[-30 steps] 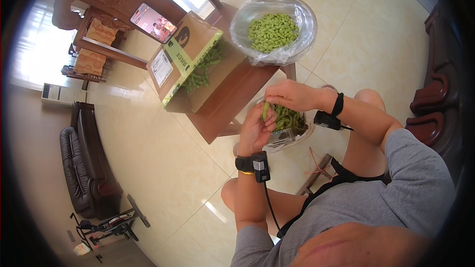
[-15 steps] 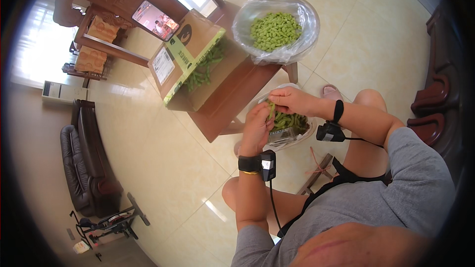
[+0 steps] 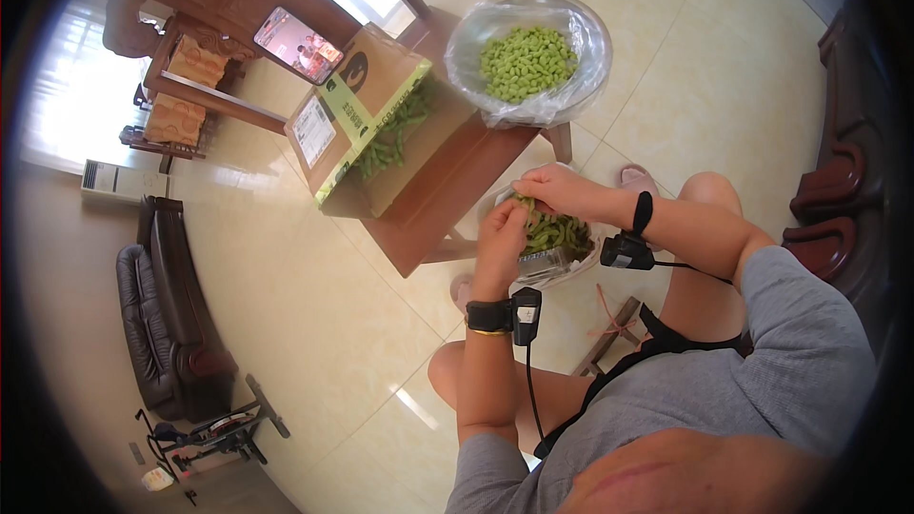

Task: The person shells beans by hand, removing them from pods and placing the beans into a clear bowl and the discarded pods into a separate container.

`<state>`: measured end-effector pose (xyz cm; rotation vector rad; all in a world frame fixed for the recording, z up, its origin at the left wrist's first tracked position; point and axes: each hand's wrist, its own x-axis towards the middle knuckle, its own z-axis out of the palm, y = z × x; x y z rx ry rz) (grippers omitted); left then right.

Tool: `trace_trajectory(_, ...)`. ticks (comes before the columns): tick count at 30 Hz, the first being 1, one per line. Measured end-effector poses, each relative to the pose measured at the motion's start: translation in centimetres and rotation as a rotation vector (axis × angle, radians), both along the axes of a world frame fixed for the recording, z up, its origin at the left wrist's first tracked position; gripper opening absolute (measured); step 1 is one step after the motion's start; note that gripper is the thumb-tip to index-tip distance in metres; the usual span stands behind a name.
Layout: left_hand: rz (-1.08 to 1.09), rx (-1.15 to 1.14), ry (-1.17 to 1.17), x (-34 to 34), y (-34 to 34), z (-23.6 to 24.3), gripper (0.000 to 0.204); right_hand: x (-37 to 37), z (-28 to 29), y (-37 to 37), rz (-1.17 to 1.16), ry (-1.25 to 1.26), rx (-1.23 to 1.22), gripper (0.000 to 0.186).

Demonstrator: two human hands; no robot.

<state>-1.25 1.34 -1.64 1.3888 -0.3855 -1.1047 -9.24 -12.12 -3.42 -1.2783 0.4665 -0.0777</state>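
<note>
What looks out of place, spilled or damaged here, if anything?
Nothing looks clearly spilled or damaged. One mildly odd thing: a clear plastic container lies with the edamame pods in the lined bin; it resembles packaging, so it seems mismatched there.

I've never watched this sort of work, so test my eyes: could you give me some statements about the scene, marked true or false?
1. Both the left hand and right hand grip a green pod. True.
2. The round bowl stands on the floor. False: it stands on the wooden bench.
3. Loose green beans fill part of that bowl. True.
4. The cardboard box is closed. False: it is open, with pods inside.
5. The phone has a dark screen. False: its screen is lit.
</note>
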Motion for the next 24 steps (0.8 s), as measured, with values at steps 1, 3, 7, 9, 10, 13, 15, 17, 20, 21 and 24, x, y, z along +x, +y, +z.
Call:
trace_trajectory(1, 0.027, 0.018, -0.004, 0.0, 0.0, 0.1, 0.009, 0.1, 0.0, -0.2, -0.001, 0.0, -0.001, 0.032)
trace_trajectory(3, 0.055, 0.036, -0.007, 0.2, 0.0, 0.2, 0.009, 0.3, 0.2, -0.7, -0.016, -0.007, -0.345, 0.038)
trace_trajectory(7, 0.095, -0.026, 0.021, 0.8, 0.3, -0.9, 0.004, 0.2, 0.7, -0.9, -0.018, 0.001, -0.465, 0.042)
trace_trajectory(9, 0.123, -0.061, 0.092, 0.9, 0.2, -0.9, 0.005, 0.2, 0.7, -1.0, -0.003, 0.019, -0.561, 0.042)
trace_trajectory(10, 0.125, -0.101, 0.152, 1.0, 0.2, -0.8, 0.004, 0.2, 0.6, -1.0, -0.004, 0.02, -0.561, 0.042)
trace_trajectory(13, 0.131, -0.143, 0.199, 1.2, 0.2, -1.1, 0.008, 0.2, 0.2, -0.7, 0.019, 0.038, -0.531, 0.04)
trace_trajectory(15, 0.133, -0.144, 0.191, 1.1, -0.1, -1.2, 0.012, 0.2, -0.2, -0.5, 0.006, 0.056, -0.4, 0.038)
trace_trajectory(17, 0.171, -0.166, 0.192, 0.9, -0.3, -1.1, 0.013, 0.1, -0.5, -0.2, -0.017, 0.043, -0.389, 0.038)
trace_trajectory(20, 0.123, -0.179, 0.14, 1.6, 0.2, -2.2, 0.018, 0.0, -0.8, 0.1, -0.045, -0.011, -0.499, 0.038)
trace_trajectory(21, 0.122, -0.179, 0.14, 1.5, 0.2, -2.3, 0.018, -0.1, -0.8, 0.2, -0.049, -0.053, -0.621, 0.038)
trace_trajectory(24, 0.155, -0.125, 0.048, 1.2, 0.0, -2.3, 0.015, -0.4, 0.1, 0.5, -0.041, -0.031, -0.718, 0.036)
